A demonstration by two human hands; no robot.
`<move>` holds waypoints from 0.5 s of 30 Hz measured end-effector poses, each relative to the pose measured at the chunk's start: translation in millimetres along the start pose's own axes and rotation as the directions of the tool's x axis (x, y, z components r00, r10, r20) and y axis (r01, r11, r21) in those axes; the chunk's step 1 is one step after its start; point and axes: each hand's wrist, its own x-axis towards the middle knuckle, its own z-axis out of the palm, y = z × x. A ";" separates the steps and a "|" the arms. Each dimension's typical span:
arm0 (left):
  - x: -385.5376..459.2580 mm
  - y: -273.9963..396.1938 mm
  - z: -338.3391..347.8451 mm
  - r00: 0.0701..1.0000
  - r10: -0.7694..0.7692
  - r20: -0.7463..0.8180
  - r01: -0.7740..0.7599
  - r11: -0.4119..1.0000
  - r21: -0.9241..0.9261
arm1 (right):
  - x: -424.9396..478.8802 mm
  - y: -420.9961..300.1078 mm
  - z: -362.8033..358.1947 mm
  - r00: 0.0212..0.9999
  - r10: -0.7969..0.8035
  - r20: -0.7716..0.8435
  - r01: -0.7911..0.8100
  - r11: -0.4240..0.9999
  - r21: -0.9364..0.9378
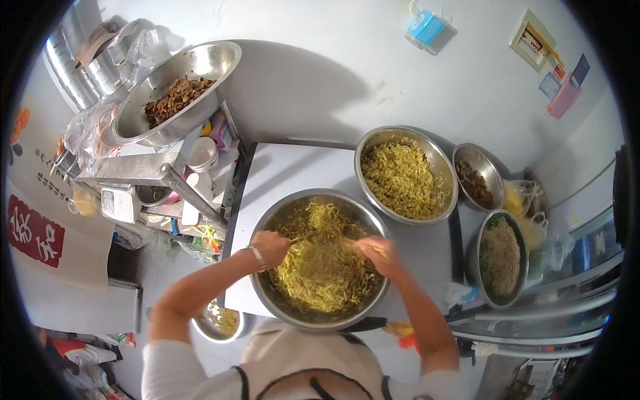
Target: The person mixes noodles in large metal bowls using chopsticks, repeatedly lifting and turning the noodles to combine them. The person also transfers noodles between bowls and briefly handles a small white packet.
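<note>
A large stainless steel mixing bowl of shredded yellow-green vegetable filling stands at the table's front edge, right before me. My left hand is closed like a fist over the bowl's left side, wrist banded by a bracelet. A thin stick-like utensil seems to run from it into the filling, mostly hidden. My right hand grips a light wooden utensil handle over the right side. Both utensils' far ends are lost in the blurred filling, part of which is heaped or lifted in the middle.
Behind to the right stands a steel bowl of chopped yellow filling. Farther right are a small bowl of brown filling and a bowl with noodles and greens. A metal rack at left carries a big bowl of brown filling. A white bowl sits lower left.
</note>
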 end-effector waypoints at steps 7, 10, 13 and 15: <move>-38.0 -33.8 15.9 0.981 -0.161 0.109 0.164 0.986 -0.020 | -52.2 -14.6 -20.7 0.948 0.295 -0.119 -0.298 0.954 -0.010; -1.6 -20.2 68.4 0.993 -0.087 -0.084 0.064 0.966 -0.250 | -27.6 32.9 28.8 0.898 0.394 -0.196 -0.329 0.897 0.295; 2.9 0.1 46.0 0.993 -0.075 -0.087 0.048 0.959 -0.279 | -18.0 28.0 41.3 0.947 0.244 -0.208 -0.208 0.961 0.182; -5.0 -3.2 17.3 0.997 -0.073 -0.007 0.071 0.984 -0.165 | -22.1 -2.9 28.6 0.977 0.144 -0.157 -0.141 0.989 0.034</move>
